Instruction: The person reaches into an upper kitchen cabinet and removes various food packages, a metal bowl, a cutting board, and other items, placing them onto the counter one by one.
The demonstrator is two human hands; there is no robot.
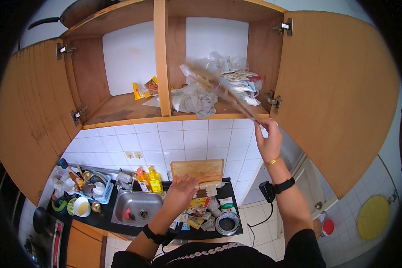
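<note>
My right hand (270, 140) is raised to the lower right edge of an open wall cabinet (127, 121), its fingers closed on one end of a long, thin brown item (234, 100). That item is motion-blurred, so its kind cannot be told; it slants up and left across the right compartment. Behind it lie plastic bags and packets (238, 78), with a crumpled grey cloth (199, 100) at the shelf's front. My left hand (181, 194) is lower down, fingers apart and holding nothing, over the counter in front of a wooden cutting board (197, 169).
Both cabinet doors, left (37, 117) and right (335, 93), stand wide open. Below are a steel sink (137, 204), a blue dish rack (105, 197), yellow and orange bottles (155, 181), food packets (197, 207) and a round container (227, 223). A black cable (271, 214) hangs near my right forearm.
</note>
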